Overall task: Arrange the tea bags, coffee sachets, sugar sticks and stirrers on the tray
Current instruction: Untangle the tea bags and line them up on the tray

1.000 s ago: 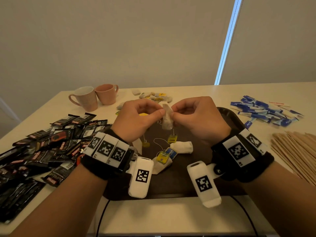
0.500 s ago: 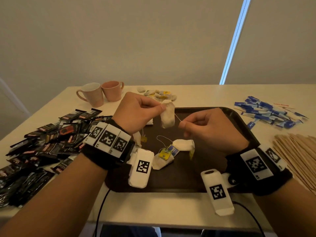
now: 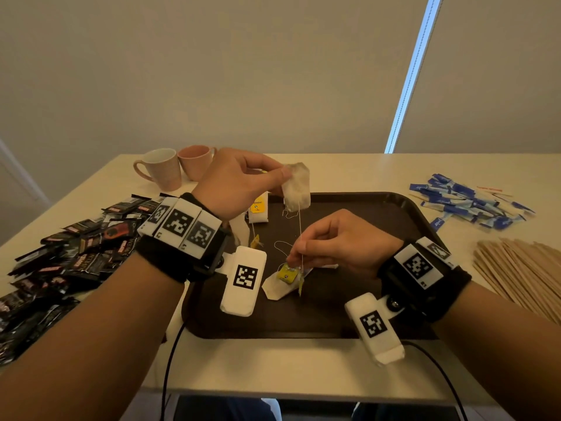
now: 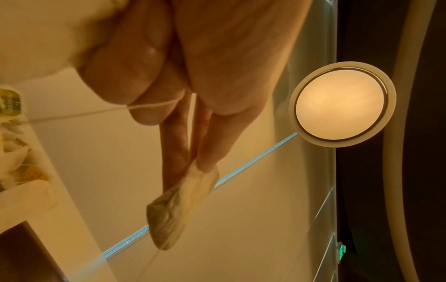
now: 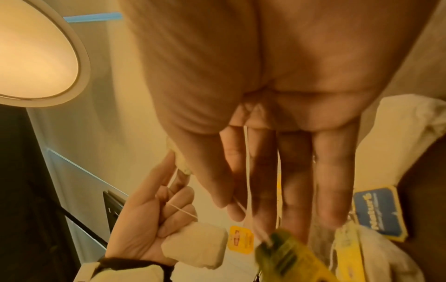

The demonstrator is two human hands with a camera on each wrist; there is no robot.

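My left hand [image 3: 285,174] pinches the top corner of a white tea bag [image 3: 297,186] and holds it hanging above the far side of the dark tray [image 3: 364,314]. Its string runs straight down to my right hand [image 3: 296,258], which pinches it low over the tray, with a yellow tag [image 3: 300,284] dangling below. In the left wrist view the tea bag [image 4: 178,206] hangs from thumb and finger, and a string crosses the curled fingers [image 4: 144,106]. The right wrist view shows the blurred tag [image 5: 284,251]. Other tea bags [image 3: 258,211] [image 3: 279,287] lie on the tray.
Black coffee sachets [image 3: 76,253] are heaped left of the tray. Blue sugar sticks [image 3: 467,202] and wooden stirrers [image 3: 522,268] lie to its right. Two mugs [image 3: 161,168] [image 3: 195,161] stand at the back left.
My hands have drawn apart: the left lifted the tea bag up and away, the right slid down the string toward the tray, and the string now hangs straight between them.
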